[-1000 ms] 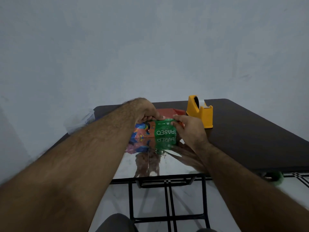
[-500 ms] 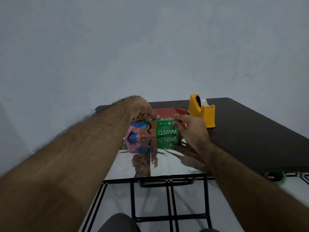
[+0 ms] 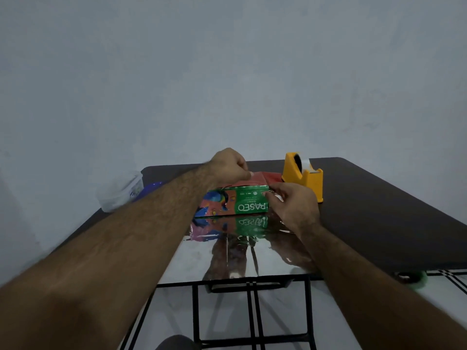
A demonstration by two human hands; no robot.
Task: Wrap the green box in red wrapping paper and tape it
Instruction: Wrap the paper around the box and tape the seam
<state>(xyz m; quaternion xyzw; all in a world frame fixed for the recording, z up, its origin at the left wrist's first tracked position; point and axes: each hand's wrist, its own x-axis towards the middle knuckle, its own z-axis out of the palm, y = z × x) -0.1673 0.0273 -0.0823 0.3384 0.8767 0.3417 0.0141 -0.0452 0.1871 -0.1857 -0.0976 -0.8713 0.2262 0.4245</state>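
The green box lies on its side on the wrapping paper, whose shiny silver underside faces up and reaches the table's near edge. The paper's red face shows where the far part is folded up over the top of the box. My left hand is above the far top edge of the box and pinches that red flap. At the box's right end, my right hand has its fingers curled and pinches a shiny bit of paper by the upper corner.
A yellow tape dispenser stands just behind my right hand on the dark table. A clear plastic bag lies off the table's left side. A green roll lies on the floor at the right.
My left hand has drawn back from the box's front top edge toward the far side with the red flap. My right hand has slid from the top edge to the box's right end.
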